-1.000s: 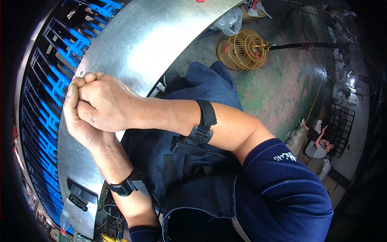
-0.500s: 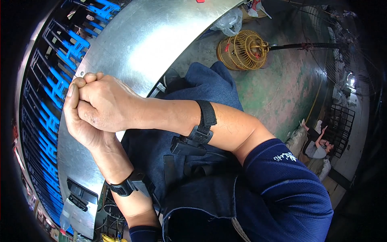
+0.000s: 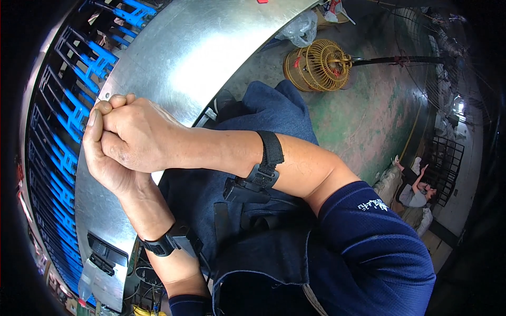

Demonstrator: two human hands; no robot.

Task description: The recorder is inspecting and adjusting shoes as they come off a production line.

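Metal tabletop (image 3: 142, 63), silvery, smooth, brightly glaring

The right hand (image 3: 136, 134) lay against the left hand (image 3: 105, 167), the two clasped together with fingers (image 3: 105, 107) curled. The right forearm (image 3: 216, 150) stretched sideways from a bent elbow (image 3: 334, 163); the left forearm (image 3: 150, 218) slanted upward from below.

This person's rocking a navy short-sleeved shirt (image 3: 379, 263), and the right sleeve (image 3: 353, 224) is showing small white print (image 3: 372, 205). The right forearm (image 3: 211, 149) is sporting a wide black strap (image 3: 271, 150) with a chunky black box (image 3: 246, 190); the left forearm (image 3: 153, 216) is wearing a black band (image 3: 157, 246) with a dark module (image 3: 187, 242). Blue denim (image 3: 279, 113) is covering the legs, and a darker denim layer (image 3: 269, 255) with a pale edge is sitting over the torso.
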